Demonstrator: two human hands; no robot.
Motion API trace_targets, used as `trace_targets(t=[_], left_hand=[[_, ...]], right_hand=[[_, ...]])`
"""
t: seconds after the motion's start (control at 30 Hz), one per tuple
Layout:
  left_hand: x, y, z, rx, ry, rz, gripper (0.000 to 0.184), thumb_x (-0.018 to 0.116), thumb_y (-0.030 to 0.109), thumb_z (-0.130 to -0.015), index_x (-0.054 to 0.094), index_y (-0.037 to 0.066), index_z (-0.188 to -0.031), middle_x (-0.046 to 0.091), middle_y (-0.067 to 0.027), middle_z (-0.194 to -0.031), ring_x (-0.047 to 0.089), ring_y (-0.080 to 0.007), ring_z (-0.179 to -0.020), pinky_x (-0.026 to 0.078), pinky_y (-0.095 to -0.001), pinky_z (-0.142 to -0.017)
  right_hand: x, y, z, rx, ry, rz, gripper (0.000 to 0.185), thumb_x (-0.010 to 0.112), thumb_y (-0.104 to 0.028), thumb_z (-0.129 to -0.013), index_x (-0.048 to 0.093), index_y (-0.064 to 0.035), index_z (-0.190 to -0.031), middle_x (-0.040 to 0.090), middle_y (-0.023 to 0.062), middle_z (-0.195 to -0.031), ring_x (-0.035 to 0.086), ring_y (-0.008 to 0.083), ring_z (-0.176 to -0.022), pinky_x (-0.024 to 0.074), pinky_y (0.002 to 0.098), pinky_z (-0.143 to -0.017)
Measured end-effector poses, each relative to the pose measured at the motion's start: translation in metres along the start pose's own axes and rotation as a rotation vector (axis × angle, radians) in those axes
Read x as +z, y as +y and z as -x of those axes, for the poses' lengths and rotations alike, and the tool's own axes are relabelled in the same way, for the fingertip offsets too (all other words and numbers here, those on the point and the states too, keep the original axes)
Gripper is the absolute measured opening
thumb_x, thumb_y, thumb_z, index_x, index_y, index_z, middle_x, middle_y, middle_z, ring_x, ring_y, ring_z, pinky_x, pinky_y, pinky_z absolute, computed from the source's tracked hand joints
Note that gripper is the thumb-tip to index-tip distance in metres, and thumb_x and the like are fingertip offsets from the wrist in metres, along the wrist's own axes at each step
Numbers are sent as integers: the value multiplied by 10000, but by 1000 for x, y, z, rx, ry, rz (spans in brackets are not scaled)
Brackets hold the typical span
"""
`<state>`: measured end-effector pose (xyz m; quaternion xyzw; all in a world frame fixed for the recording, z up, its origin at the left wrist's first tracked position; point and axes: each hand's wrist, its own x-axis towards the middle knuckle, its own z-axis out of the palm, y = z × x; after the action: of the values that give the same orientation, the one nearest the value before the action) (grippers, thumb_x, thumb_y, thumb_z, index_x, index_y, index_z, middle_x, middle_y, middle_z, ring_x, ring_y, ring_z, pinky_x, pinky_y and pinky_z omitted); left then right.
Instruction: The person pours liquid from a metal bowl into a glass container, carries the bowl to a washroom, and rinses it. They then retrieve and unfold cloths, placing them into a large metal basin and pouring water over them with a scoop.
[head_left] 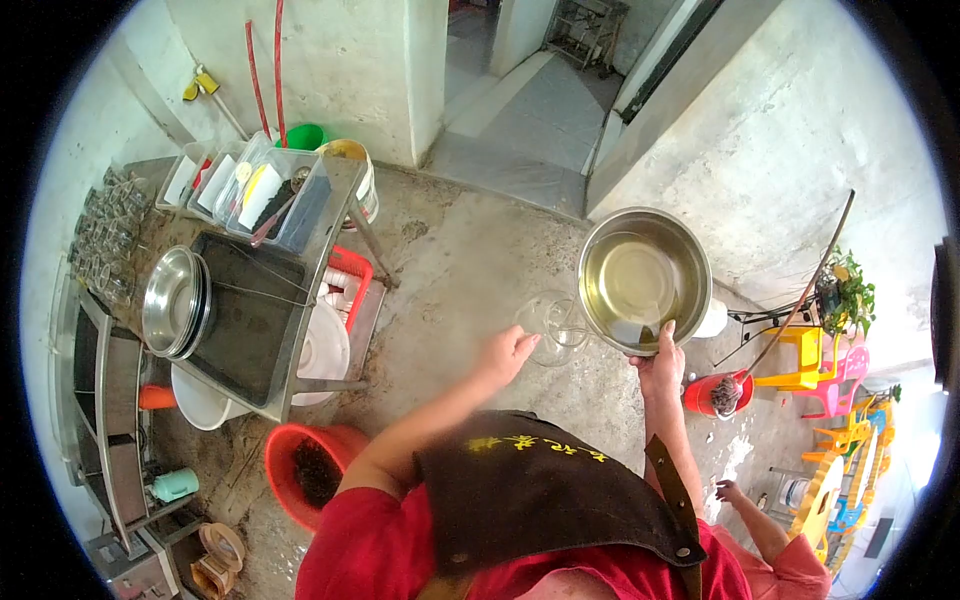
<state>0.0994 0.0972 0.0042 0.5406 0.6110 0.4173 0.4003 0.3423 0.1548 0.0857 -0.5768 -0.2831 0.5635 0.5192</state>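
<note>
Right, 2 hands out front, both mine. My R hand is clamped on 1 round metal pot, thumb over the near rim & fingers tucked under. There's 1 pool of clear, slightly yellowish liquid in it.

My L hand is curled, fingers together, thumb right up against some clear glassware just L of the pot. Can't tell if I'm gripping it, or if that's 1 piece or 2; the outlines overlap.

Off to my L, 1 metal table carries 1 dark tray, 1 stack of metal bowls (3 rims min., exact no. unclear), approx. 3 clear plastic bins & a cluster of glasses, too many & too small to count. 2 red poles stand behind the bins.

On the floor: 1 orange-red tub w/ dark stuff inside, near my L elbow, & 1 red bucket w/ 1 mop in it, past my R hand. 1 other person's hand reaches in beyond my R arm.
</note>
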Motion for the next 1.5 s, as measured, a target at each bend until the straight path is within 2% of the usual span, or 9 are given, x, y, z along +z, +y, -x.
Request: trace_targets(t=[0.33, 0.63, 1.03, 1.33, 1.5], left_hand=[[3, -5, 0, 9, -6, -23, 326, 560, 301, -821, 485, -1, -727, 512, -203, -661, 492, -319, -572, 413, -364, -548], [4, -2, 1, 26, 20, 55, 331, 576, 284, -818, 464, -3, -697, 488, -201, -620, 459, -315, -523, 398, -369, -514], [6, -8, 1, 49, 27, -31, 324, 589, 260, -807, 455, -4, -676, 472, -207, -619, 431, -312, -516, 394, -366, -508], [6, -6, 2, 41, 11, -19, 304, 573, 254, -811, 464, 1, -683, 482, -207, -622, 473, -331, -538, 402, -370, -517], [8, -9, 4, 41, 8, -10, 270, 576, 256, -809, 517, 6, -728, 528, -194, -650, 538, -302, -567, 426, -354, -536]], right_hand=[[-3, -1, -3, -45, -29, -5, 438, 464, -351, -899, 466, 70, -1019, 584, 170, -838, 588, 236, -565, 464, 286, -372], [0, -9, -2, -59, -17, -18, 438, 473, -346, -897, 468, 75, -1020, 588, 170, -833, 591, 245, -565, 460, 288, -376], [-2, -13, -2, -78, -26, -7, 443, 476, -342, -897, 474, 90, -996, 589, 182, -827, 596, 248, -561, 466, 287, -375], [-6, -13, -4, -95, -12, 11, 438, 476, -345, -896, 471, 78, -1011, 590, 171, -830, 597, 238, -561, 476, 277, -376], [-5, -15, -1, -117, -8, 10, 445, 481, -356, -892, 464, 65, -1031, 593, 169, -831, 595, 236, -551, 478, 274, -381]])
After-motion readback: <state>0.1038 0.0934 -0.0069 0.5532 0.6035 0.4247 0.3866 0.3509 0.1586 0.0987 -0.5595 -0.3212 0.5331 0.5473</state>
